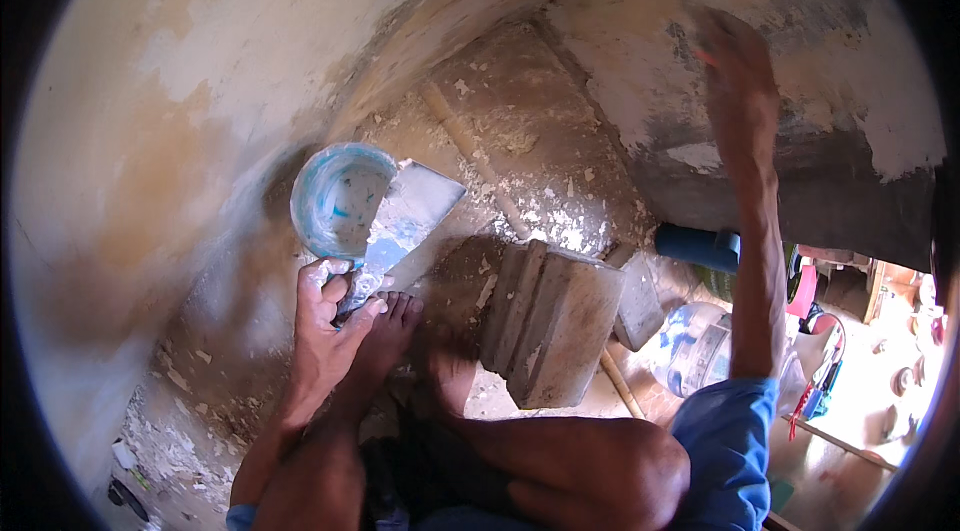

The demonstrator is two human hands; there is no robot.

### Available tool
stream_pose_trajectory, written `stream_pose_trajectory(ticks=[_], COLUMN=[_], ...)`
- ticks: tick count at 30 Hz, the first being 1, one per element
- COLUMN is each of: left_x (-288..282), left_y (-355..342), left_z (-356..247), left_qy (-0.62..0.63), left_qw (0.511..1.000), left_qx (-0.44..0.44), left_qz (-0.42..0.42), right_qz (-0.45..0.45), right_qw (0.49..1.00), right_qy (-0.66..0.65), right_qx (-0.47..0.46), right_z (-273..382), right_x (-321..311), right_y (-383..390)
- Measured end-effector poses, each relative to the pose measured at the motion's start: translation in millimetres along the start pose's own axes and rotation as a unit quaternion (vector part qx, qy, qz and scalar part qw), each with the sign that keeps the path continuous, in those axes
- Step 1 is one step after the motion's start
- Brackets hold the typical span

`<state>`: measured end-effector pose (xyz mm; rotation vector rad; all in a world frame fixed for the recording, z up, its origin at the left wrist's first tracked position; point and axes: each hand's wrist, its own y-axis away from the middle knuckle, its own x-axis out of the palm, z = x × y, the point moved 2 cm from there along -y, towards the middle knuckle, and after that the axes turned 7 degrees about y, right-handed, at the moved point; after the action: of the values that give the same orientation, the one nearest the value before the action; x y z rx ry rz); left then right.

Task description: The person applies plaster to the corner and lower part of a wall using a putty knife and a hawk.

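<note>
My left hand (328, 309) is closed round the handle of a wide putty knife (408, 216). Its blade, smeared with white filler, tilts up and to the right across the edge of a round blue bucket (345, 193). Pale residue coats the inside of that bucket, and my fingers are close to its near rim. High on the right, my right hand (738, 56) is raised against the patchy wall (820, 41). Its fingers look curled and are blurred, with a small orange-red bit showing beside them; what they hold is hidden.
Concrete blocks (560, 321) stand right of my bare feet (395, 326). Beyond them lie a blue cylinder (697, 247) and a clear plastic bottle (693, 346). A pole (470, 146) crosses the flake-strewn floor. Peeling walls meet in the corner ahead, and assorted items lie at far right.
</note>
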<state>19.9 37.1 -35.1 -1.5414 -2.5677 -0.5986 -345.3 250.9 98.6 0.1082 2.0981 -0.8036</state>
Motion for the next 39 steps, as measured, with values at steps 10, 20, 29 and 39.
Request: stream_pose_trajectory(ticks=[10,20,29,39], left_x=[-9,-14,-11,-14], left_y=[5,10,8,15], left_z=[3,0,-2,-11], left_qy=[-0.004,-0.008,-0.009,-0.026], left_qw=[1.000,1.000,0.999,0.998], left_qx=[0.009,0.011,-0.022,-0.006], left_qz=[-0.008,-0.026,-0.028,-0.056], right_qz=[0.216,0.425,0.243,0.381], right_qw=[0.914,0.845,0.905,0.880], right_qy=[0.303,0.249,0.255,0.208], right_qx=[-0.163,-0.207,-0.240,-0.193], right_z=[29,27,-2,-7], right_x=[139,124,92,30], right_y=[42,127,83,143])
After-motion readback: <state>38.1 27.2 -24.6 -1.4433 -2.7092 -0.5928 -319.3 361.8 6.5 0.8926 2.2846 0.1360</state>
